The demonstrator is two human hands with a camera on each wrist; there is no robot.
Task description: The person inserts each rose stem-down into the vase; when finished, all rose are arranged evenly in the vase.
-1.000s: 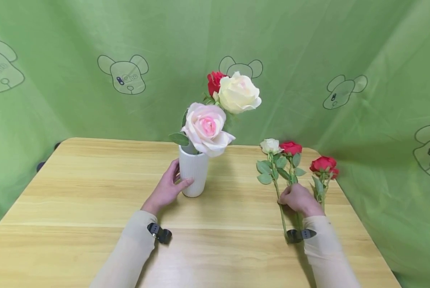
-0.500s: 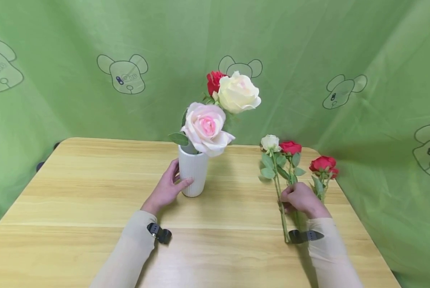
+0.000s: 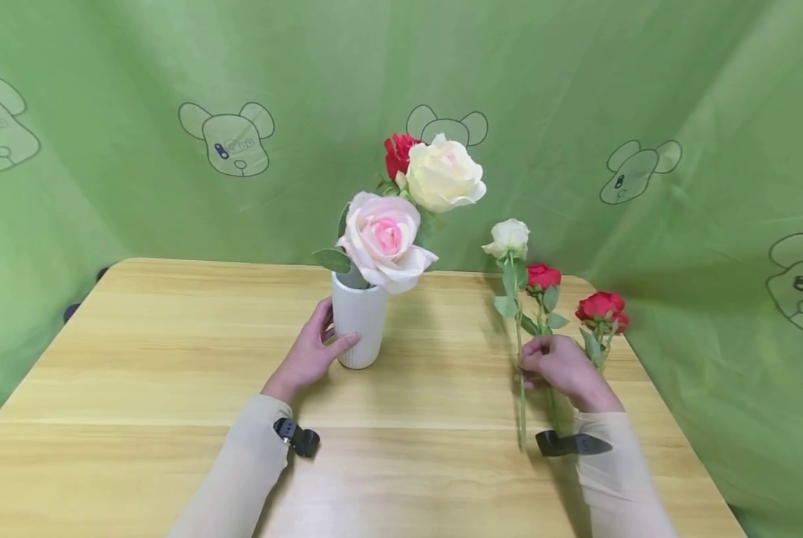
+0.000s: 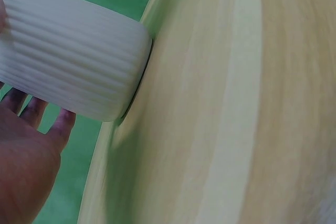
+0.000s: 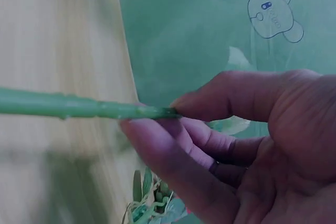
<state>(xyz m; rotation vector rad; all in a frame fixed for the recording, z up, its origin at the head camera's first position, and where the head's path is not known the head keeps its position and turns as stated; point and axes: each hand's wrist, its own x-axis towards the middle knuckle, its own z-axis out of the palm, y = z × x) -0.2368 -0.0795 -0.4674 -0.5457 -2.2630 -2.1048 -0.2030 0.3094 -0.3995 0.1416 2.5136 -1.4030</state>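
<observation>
A ribbed white vase [image 3: 361, 325] stands upright on the table, held by my left hand [image 3: 309, 355] with thumb and fingers around its side. In the left wrist view the vase [image 4: 73, 51] rests on its base. It holds a pale pink rose [image 3: 388, 239], a cream rose [image 3: 445, 175] and a red rose [image 3: 398, 155]. My right hand [image 3: 563, 370] pinches the green stem [image 3: 519, 329] of a white rose [image 3: 509, 239], its head raised. The right wrist view shows the stem [image 5: 79, 106] between thumb and fingertips.
Two red rose heads lie on the table right of my right hand: one red rose [image 3: 543, 276] close behind it, another red rose [image 3: 602, 310] near the right edge. A green curtain [image 3: 321, 90] with mouse drawings hangs behind the wooden table [image 3: 139, 359].
The white rose has risen off the table and tilted more upright in my right hand, its stem swinging slightly left. My left hand and the vase stay put.
</observation>
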